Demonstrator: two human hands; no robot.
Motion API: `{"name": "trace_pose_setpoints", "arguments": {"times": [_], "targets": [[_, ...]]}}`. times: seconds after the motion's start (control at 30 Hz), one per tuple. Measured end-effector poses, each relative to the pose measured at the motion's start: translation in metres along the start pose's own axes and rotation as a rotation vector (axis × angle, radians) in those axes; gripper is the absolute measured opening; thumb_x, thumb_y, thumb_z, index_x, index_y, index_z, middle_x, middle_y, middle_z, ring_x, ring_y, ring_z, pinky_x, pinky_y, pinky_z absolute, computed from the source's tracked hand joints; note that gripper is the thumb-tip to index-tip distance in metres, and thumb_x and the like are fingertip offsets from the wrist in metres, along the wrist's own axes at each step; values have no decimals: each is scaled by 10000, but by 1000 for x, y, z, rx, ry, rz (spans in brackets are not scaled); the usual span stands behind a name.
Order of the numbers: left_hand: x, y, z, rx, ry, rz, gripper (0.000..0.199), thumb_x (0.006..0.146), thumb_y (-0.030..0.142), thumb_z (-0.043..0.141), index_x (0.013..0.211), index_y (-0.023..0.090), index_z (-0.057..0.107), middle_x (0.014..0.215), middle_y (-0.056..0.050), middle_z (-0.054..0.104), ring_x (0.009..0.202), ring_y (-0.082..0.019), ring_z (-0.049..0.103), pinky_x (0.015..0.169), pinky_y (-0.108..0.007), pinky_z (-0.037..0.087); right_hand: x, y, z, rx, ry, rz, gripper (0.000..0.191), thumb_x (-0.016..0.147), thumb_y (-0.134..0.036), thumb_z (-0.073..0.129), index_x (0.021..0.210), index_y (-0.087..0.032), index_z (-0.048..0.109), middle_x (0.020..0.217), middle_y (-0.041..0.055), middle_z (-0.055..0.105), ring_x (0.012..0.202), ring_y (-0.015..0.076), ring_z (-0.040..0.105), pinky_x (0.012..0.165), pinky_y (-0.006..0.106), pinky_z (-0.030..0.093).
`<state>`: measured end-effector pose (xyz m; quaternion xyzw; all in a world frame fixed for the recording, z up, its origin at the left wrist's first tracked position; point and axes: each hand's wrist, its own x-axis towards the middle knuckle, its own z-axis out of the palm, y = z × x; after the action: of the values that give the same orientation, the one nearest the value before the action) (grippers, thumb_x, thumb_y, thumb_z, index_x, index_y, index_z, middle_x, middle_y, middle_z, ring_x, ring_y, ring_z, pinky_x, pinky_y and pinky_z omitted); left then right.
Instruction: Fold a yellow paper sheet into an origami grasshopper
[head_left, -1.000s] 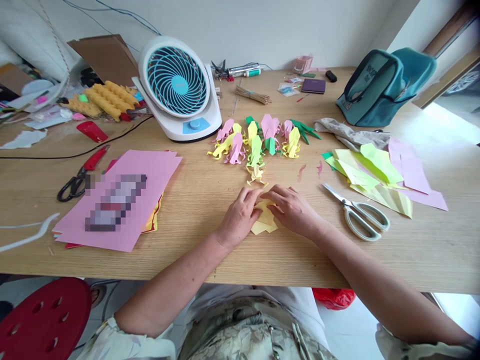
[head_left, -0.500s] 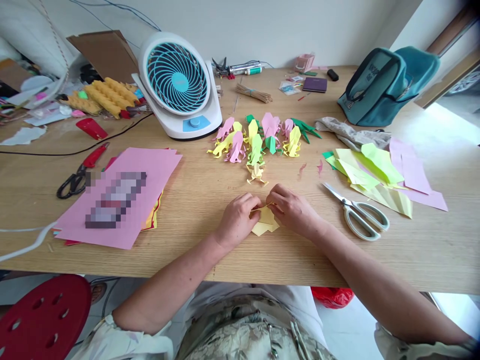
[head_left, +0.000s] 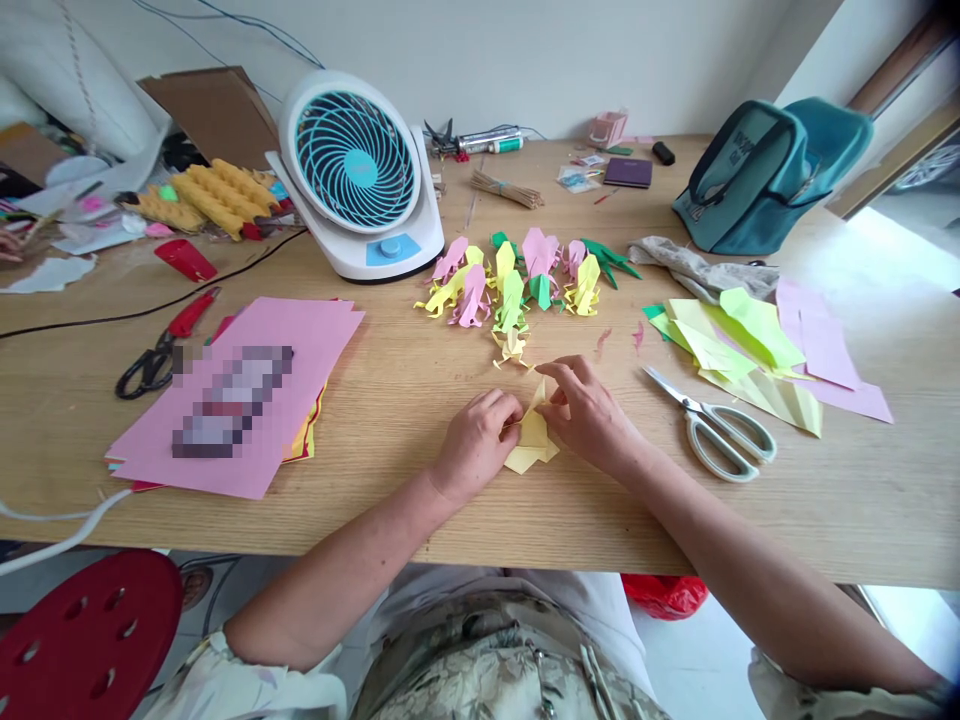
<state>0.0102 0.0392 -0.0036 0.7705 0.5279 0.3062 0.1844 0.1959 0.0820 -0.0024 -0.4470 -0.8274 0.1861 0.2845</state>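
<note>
A folded pale yellow paper (head_left: 534,432) lies on the table in front of me, one pointed flap standing up between my hands. On its left side, my left hand (head_left: 480,438) has its fingers curled and pinches the paper's edge. My right hand (head_left: 586,405) is at the raised flap, thumb against the paper and index finger near the flap's tip; its grip looks loose. Just beyond stands a small pale yellow origami frog (head_left: 512,347). Behind it are several pink, yellow and green folded paper figures (head_left: 511,298). White-handled scissors (head_left: 724,438) lie right of my right hand.
Loose coloured sheets (head_left: 750,345) and a teal bag (head_left: 750,180) are on the right. At left are a stack of pink paper (head_left: 315,350), red-and-black scissors (head_left: 157,362) and a fan (head_left: 358,170). Another person's hand (head_left: 9,245) shows at the far left edge.
The right hand has shifted slightly away and its fingers have spread, lifting the paper's flap into a standing point. The left hand stays in place. Another person's hand has appeared at far left.
</note>
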Motion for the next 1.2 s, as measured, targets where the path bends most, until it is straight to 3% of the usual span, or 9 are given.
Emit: {"name": "trace_pose_setpoints", "arguments": {"times": [0.27, 0.4, 0.47, 0.57, 0.8, 1.2], "targets": [[-2, 2, 1, -69, -23, -40, 202, 769, 9, 574, 789, 198, 507, 777, 33, 541, 708, -119, 529, 658, -240, 388, 3, 7, 2, 371, -54, 186, 568, 786, -168, 581, 1340, -207, 462, 882, -3, 577, 643, 120, 554, 614, 263, 454], [-2, 4, 1, -67, -26, -46, 182, 770, 37, 581, 794, 201, 508, 753, 39, 537, 692, -120, 518, 652, -246, 382, 6, 14, -1, 546, -114, 215, 289, 771, -265, 620, 1044, -169, 623, 672, -58, 456, 584, 103, 436, 527, 235, 350], [-1, 3, 1, -63, -15, -58, 179, 766, 40, 578, 799, 203, 511, 745, 42, 538, 682, -120, 513, 647, -247, 379, 7, 14, -3, 567, -137, 239, 145, 760, -283, 633, 851, -173, 610, 616, -72, 413, 546, 89, 373, 492, 231, 290], [-1, 2, 2, -65, 4, -64, 176, 766, 46, 578, 807, 204, 513, 751, 41, 548, 683, -121, 516, 647, -247, 383, 7, 12, -4, 577, -144, 268, 140, 747, -276, 654, 737, -188, 545, 585, -78, 407, 522, 79, 340, 471, 227, 251], [-1, 5, -1, -11, 25, -64, 196, 755, 38, 573, 777, 211, 484, 747, 37, 551, 695, -133, 528, 649, -254, 383, 7, 11, -3, 668, -135, 291, 159, 784, -320, 655, 735, -190, 578, 619, -28, 569, 578, 121, 507, 517, 238, 367], [-3, 6, -1, 42, 62, -35, 245, 747, 8, 546, 809, 219, 437, 769, 37, 525, 711, -139, 522, 661, -262, 384, 11, 2, -5, 787, -52, 390, 197, 759, -364, 677, 752, -197, 573, 613, -25, 604, 564, 136, 586, 523, 245, 414]]}}
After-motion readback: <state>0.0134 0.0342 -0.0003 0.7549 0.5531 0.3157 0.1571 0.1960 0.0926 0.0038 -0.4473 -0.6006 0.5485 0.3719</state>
